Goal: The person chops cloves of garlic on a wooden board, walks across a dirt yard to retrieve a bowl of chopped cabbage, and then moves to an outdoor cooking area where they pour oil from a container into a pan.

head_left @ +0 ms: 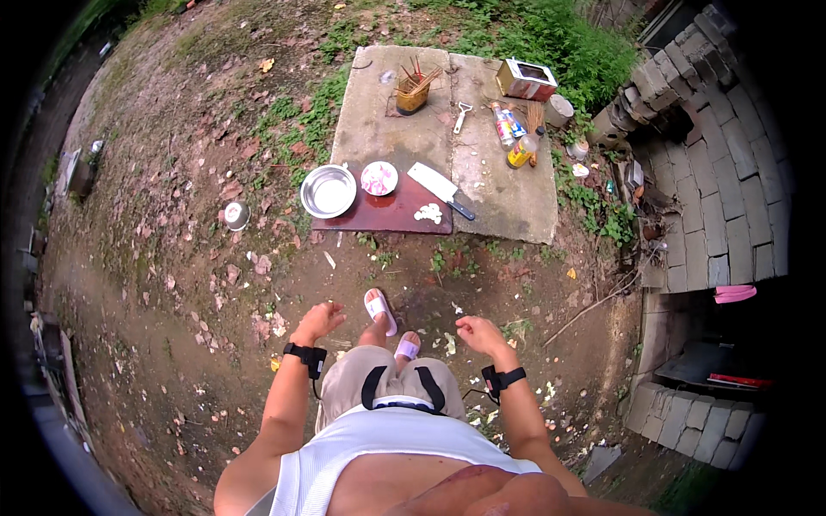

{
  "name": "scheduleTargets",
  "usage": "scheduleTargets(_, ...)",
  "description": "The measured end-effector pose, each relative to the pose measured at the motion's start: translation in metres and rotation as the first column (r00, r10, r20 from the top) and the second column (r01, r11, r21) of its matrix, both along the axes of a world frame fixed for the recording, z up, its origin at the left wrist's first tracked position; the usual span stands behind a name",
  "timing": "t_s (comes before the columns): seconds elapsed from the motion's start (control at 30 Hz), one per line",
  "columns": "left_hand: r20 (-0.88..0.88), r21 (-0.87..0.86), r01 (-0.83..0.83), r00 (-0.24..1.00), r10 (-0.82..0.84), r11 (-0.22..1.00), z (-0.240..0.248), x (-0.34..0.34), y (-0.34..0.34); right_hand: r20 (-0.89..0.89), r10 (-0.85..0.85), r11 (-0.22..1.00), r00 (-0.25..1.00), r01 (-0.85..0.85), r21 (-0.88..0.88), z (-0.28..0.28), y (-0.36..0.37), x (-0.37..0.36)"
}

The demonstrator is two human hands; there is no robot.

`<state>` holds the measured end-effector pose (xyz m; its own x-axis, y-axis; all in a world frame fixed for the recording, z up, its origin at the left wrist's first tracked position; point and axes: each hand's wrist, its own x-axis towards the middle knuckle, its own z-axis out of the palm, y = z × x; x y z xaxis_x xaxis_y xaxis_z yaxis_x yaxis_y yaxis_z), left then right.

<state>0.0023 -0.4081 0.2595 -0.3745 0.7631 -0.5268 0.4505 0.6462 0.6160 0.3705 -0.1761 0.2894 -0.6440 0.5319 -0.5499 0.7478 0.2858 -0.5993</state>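
Observation:
My left hand [319, 322] hangs in the air beside my thigh, its fingers loosely bent and a little apart, holding nothing I can see. On the other side my right hand [483, 334] is also in the air, fingers curled in with nothing visible in them. Both are well short of the low concrete slab. At its near edge lies a dark red cutting board [391, 218]. A metal basin [328, 192], a bowl [379, 179] of pinkish-white pieces, a cleaver [434, 182] with a dark handle and a small pile of white slices [428, 212] rest on or beside the board.
The concrete slab [499, 206] also bears a pot of sticks [413, 93], a white peeler [463, 117], several bottles [521, 151] and a cardboard box [526, 79]. A metal bowl [237, 216] sits on the littered dirt at left. A block wall [723, 198] stands at right.

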Motion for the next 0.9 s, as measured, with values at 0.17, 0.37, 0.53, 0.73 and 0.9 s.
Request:
scheduleTargets(0.17,-0.01,0.045,-0.176,0.984,0.177,0.983,0.025,0.024,-0.08,-0.209,-0.028,0.943,0.977,-0.043,-0.33,-0.017,-0.015,-0.03)
scheduleTargets(0.37,-0.154,0.01,-0.424,0.894,0.421,0.905,0.052,0.026,-0.247,-0.236,0.268,0.964,0.934,-0.259,0.068,-0.024,-0.09,-0.087)
scheduleTargets(0.53,-0.169,0.002,-0.691,0.712,0.681,0.723,0.037,0.047,-0.417,-0.08,0.604,0.795,0.793,-0.594,0.124,-0.005,-0.204,-0.187)
scheduleTargets(0.73,-0.178,-0.046,-0.885,0.464,0.868,0.464,0.023,0.079,-0.626,-0.094,0.876,0.482,0.474,-0.872,0.091,0.004,-0.385,-0.316)
scheduleTargets(0.9,-0.198,-0.027,-0.972,0.235,0.952,0.234,0.042,0.083,-0.734,-0.023,0.935,0.353,0.354,-0.921,0.166,-0.014,-0.486,-0.398)
